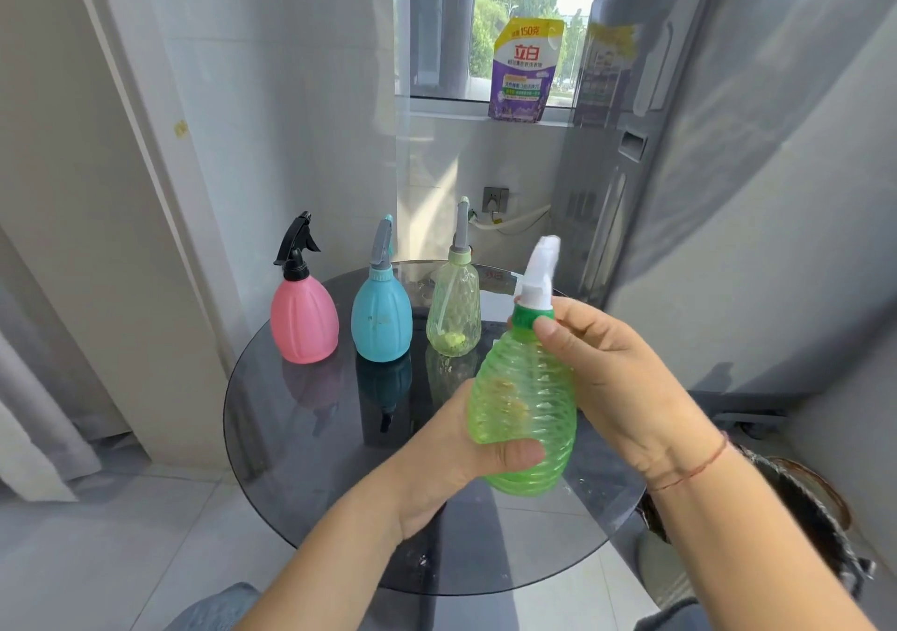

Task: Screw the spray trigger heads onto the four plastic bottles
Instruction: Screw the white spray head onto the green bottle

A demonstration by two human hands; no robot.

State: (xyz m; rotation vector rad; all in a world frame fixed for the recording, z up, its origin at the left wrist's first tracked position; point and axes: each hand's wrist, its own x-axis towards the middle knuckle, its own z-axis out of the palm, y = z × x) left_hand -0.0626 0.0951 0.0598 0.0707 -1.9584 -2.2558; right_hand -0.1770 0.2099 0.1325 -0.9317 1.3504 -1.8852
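Observation:
A ribbed green bottle (524, 407) is held tilted above the round glass table (310, 436). My left hand (451, 465) grips its lower body from below. My right hand (616, 368) pinches the green collar under its white trigger head (541, 266), which is blurred. On the far side of the table stand three bottles in a row with heads on: a pink bottle (303, 322) with a black trigger, a blue bottle (381, 317) with a grey trigger, and a clear pale green bottle (454, 315) with a grey trigger.
A tall grey appliance (728, 145) stands close on the right. A purple detergent pouch (526, 72) sits on the windowsill behind. A dark basket-like object (801, 509) is on the floor at right. A curtain (29, 387) hangs at left.

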